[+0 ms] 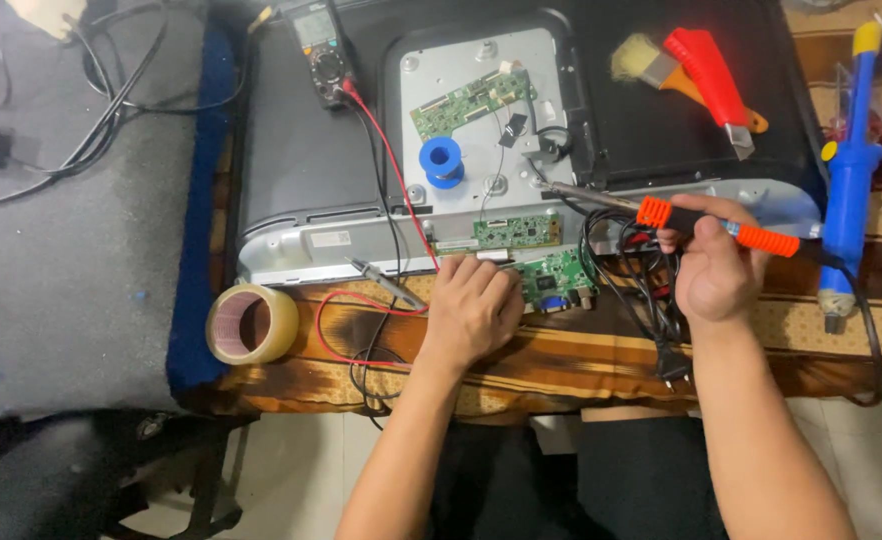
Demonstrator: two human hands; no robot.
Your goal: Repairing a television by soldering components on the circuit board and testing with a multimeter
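My right hand [713, 270] grips an orange-and-black soldering iron [661, 212] whose metal tip points left toward the opened monitor back [301, 150]. My left hand [473, 305] rests fingers curled on the left edge of a small green circuit board [561, 278], holding it down on the table's striped cloth. A second green board [517, 231] sits on the monitor's metal frame just above. A blue solder spool [443, 160] lies on the silver plate beside a long green board [471, 102].
A multimeter [321, 45] sits at the top with red and black leads [386, 285] running down beside my left hand. A tape roll [252, 323] lies left; a brush [661, 65], red-handled tool [713, 80] and blue desoldering pump [849, 170] lie right. Black power cord [651, 310] coils under my right hand.
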